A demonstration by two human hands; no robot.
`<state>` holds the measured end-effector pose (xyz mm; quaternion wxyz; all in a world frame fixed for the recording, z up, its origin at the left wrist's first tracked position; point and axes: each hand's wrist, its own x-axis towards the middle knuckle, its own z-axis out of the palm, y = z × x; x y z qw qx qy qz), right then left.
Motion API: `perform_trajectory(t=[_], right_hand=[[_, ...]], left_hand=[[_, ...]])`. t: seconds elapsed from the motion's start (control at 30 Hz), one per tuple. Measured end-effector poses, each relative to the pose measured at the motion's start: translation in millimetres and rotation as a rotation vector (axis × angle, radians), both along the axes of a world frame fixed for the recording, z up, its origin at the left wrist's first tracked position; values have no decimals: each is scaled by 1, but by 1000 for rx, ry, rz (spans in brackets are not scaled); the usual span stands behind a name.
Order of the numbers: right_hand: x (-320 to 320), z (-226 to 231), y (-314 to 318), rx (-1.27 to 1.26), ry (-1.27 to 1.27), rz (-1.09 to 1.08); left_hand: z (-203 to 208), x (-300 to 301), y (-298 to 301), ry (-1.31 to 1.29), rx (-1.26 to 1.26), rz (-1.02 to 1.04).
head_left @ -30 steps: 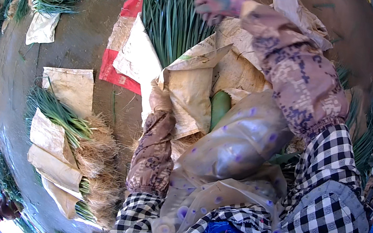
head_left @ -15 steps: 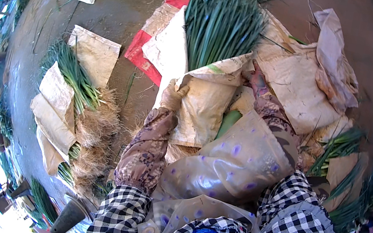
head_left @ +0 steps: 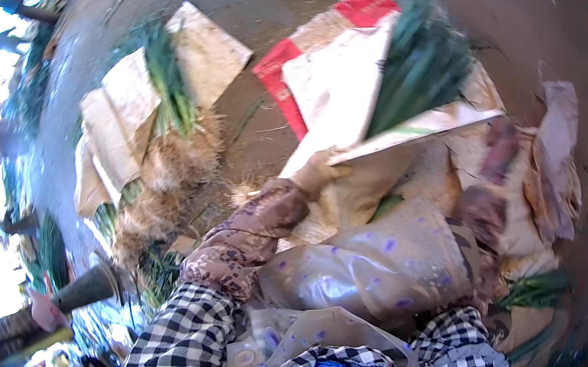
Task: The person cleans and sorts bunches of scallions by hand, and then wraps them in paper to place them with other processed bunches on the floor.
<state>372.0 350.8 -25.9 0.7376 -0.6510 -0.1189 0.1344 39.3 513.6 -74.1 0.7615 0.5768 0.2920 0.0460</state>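
A bundle of long green onions (head_left: pixel 417 72) lies in front of me, leaves pointing away, inside an off-white sack-cloth wrap (head_left: pixel 336 74). My left hand (head_left: pixel 318 172) is closed on the wrap at the bundle's near left side. Blurred by motion, my right hand (head_left: pixel 503 141) is at the far right end of a raised flap (head_left: pixel 428 128) of the cloth, apparently gripping its corner. That flap stretches taut and slanting across the bundle between both hands. The roots of this bundle are hidden under the cloth and my arms.
On the left lie wrapped onion bundles (head_left: pixel 182 110) with shaggy roots (head_left: pixel 177 187). Red-and-tan sacking (head_left: pixel 286 66) sticks out under the wrap. More sack cloth (head_left: pixel 556 150) and onions (head_left: pixel 541 287) lie on the right. A clear spotted plastic apron (head_left: pixel 364 273) covers my lap.
My right hand has moved right and slightly up from the bundle's side, drawing the flap out straight. My left hand keeps its hold. The whole view has shifted.
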Motion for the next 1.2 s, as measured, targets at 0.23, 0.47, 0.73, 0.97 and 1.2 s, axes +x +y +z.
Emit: perform_trajectory(t=[0.23,0.47,0.73,0.97,1.2], right_hand=[[-40,117,83,82,-84,118],[-78,77,-12,-189,266,33],[-160,29,11,-248,1041,779],[-192,72,89,-539,920,1070],[-196,31,101,-961,622,1051]], left_hand=[[74,-21,-25,-23,4,-206],[21,-8,-29,59,-94,184],[38,29,-30,336,507,-33],[50,19,-39,249,492,-210],[33,4,-45,-21,536,-125]])
